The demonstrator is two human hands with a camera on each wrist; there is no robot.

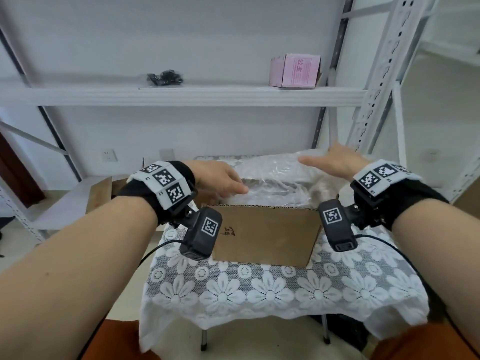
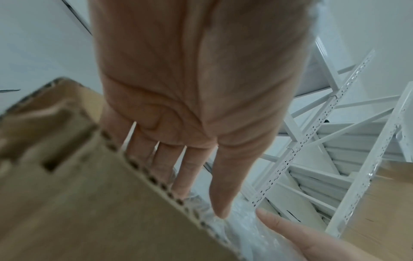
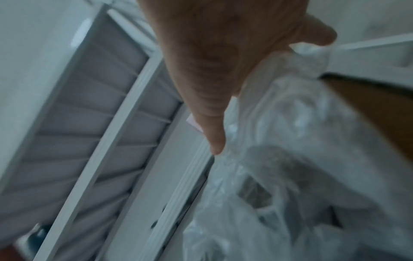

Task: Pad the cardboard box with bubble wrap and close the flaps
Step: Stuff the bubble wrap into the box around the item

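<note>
A brown cardboard box (image 1: 265, 235) stands on the small table, its near wall facing me. Clear bubble wrap (image 1: 275, 178) billows out of its top. My left hand (image 1: 220, 181) lies flat over the wrap at the box's left side, fingers straight. In the left wrist view those fingers (image 2: 190, 169) reach down past a corrugated box edge (image 2: 138, 169) to the wrap (image 2: 241, 227). My right hand (image 1: 330, 159) hovers flat over the wrap's far right part, thumb out. In the right wrist view its thumb (image 3: 214, 134) touches the wrap (image 3: 290, 159).
The table wears a white floral lace cloth (image 1: 259, 289). Behind stands a white metal shelf rack (image 1: 181, 94) with a pink box (image 1: 294, 71) and a black bundle (image 1: 165, 77). Another cardboard piece (image 1: 100, 192) sits on a low shelf at left.
</note>
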